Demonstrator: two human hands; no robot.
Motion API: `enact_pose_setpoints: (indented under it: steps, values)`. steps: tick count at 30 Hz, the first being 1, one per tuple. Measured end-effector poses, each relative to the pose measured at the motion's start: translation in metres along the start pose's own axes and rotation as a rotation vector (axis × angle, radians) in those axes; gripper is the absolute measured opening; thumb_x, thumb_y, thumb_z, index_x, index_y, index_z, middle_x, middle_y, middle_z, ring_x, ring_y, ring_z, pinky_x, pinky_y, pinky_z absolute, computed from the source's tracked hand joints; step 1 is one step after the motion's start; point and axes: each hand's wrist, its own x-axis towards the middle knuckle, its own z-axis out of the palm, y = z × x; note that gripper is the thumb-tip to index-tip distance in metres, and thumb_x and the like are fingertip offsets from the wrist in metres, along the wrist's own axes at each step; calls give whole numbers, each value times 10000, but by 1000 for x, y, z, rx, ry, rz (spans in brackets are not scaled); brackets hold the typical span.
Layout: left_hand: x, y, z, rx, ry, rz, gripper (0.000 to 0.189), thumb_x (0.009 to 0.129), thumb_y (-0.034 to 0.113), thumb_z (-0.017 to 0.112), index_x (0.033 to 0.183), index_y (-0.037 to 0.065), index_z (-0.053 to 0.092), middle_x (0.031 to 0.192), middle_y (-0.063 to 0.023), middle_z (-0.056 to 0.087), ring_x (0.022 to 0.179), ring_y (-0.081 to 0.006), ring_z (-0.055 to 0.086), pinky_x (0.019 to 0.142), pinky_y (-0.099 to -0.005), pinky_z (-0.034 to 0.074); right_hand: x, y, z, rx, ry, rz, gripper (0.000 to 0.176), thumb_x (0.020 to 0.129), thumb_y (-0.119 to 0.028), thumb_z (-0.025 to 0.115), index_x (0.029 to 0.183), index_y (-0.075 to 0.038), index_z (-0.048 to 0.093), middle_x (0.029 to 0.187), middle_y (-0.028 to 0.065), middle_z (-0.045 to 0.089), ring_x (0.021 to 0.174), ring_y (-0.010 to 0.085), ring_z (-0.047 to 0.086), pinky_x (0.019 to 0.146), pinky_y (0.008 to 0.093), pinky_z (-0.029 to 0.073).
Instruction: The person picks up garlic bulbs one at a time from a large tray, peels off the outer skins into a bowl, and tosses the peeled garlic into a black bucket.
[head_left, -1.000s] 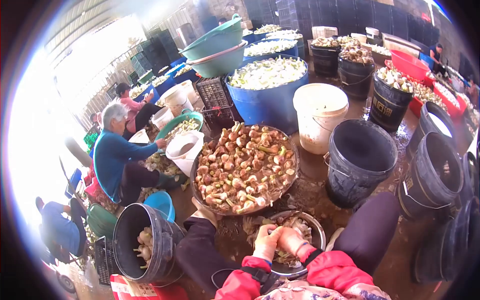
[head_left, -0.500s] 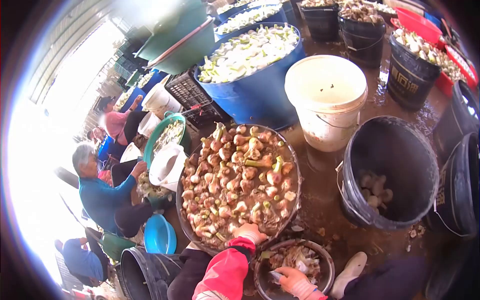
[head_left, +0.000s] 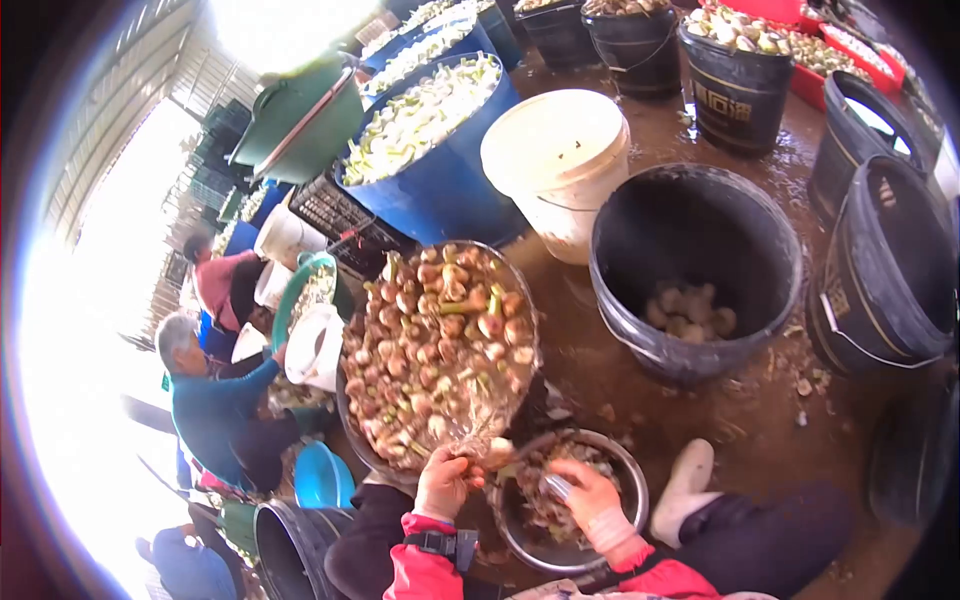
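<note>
My left hand is closed on a garlic bulb near the front rim of a wide tub. That tub holds a heap of muddy garlic bulbs with cut stems, some lying in brownish water. Over a metal bowl of peelings, my right hand grips a short metal blade, its handle hidden by the fingers. Loose skins and scraps fill much of the bowl. The bulb and the blade are apart.
A black bucket with several pale bulbs stands ahead on the right, beside a white bucket. Blue tubs of cut garlic stand beyond. Black buckets line the right. A seated person works at the left. The floor is wet.
My left hand has come up from the tub with a garlic bulb in it. My right hand has risen slightly with the blade. The view has shifted to the right.
</note>
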Motion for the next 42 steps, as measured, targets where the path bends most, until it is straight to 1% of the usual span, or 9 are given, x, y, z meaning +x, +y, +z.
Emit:
enact_pose_setpoints:
  steps: [7, 10, 13, 22, 26, 28, 30, 34, 42]
  values:
    - [-57, -60, 37, -166, 230, 45, 278, 914, 263, 585, 714, 70, 592, 880, -71, 621, 743, -212, 620, 655, -378, 549, -3, -15, -5, 390, 52, -50, 266, 884, -252, 628, 1085, -79, 605, 908, 20, 631, 769, 156, 619, 669, 317, 525]
    - [-44, -60, 15, 654, 212, -237, 228, 815, 259, 637, 804, 32, 633, 955, -107, 626, 835, -241, 629, 737, -366, 524, -45, -92, -5, 581, 227, -216, 226, 913, -194, 586, 1107, -76, 599, 977, 56, 627, 763, 139, 603, 729, 312, 510]
    - [-40, -69, 30, 1630, 102, 208, 434, 720, 242, 648, 1148, 178, 616, 1159, -116, 580, 1077, -335, 553, 925, -408, 445, -70, -117, -14, 566, 204, -416, 263, 917, -168, 570, 1157, -61, 581, 1013, 71, 638, 811, 170, 634, 765, 345, 513]
    - [44, -175, 116, 1546, -385, 27, 356, 754, 315, 667, 1050, 116, 668, 922, -174, 658, 908, -366, 609, 803, -421, 469, -52, -115, -25, 680, 327, -222, 207, 873, -160, 639, 1046, -46, 637, 898, 73, 651, 699, 182, 628, 682, 323, 518]
    - [51, -193, 112, 1493, -232, 119, 322, 792, 312, 667, 1022, 87, 669, 883, -151, 671, 847, -303, 635, 764, -380, 480, -31, -91, -32, 391, 297, -258, 214, 878, -167, 628, 1061, -56, 640, 933, 71, 656, 777, 162, 634, 714, 310, 521]
    - [44, -163, 112, 843, -97, -368, 309, 846, 335, 642, 978, 57, 666, 853, -90, 661, 803, -188, 621, 716, -323, 480, -18, -61, -47, -20, 310, -285, 262, 881, -114, 628, 1119, -10, 600, 996, 76, 633, 851, 108, 585, 732, 227, 467]
    - [38, -151, 84, 753, -38, -113, 355, 922, 373, 538, 1055, 49, 599, 908, -64, 625, 839, -165, 598, 713, -337, 491, -11, -42, -39, -436, 220, -316, 303, 860, -82, 610, 1158, -30, 581, 1090, 113, 614, 960, 195, 602, 827, 274, 473]
    - [-17, -95, 78, -371, -277, -282, 504, 923, 484, 500, 1217, 78, 455, 1163, -108, 532, 1032, -251, 554, 895, -483, 463, -6, -6, -17, -790, -12, -372, 404, 791, -20, 552, 1189, -78, 581, 1183, 186, 571, 1104, 322, 552, 945, 336, 430]
    - [-81, -74, 78, 715, 96, 465, 598, 753, 135, 755, 1274, -14, 503, 1137, -61, 564, 1005, -163, 545, 922, -284, 413, -32, -22, 30, -49, -139, -118, 302, 880, -16, 569, 1179, 14, 595, 1152, 68, 620, 1048, 120, 558, 925, 235, 425]
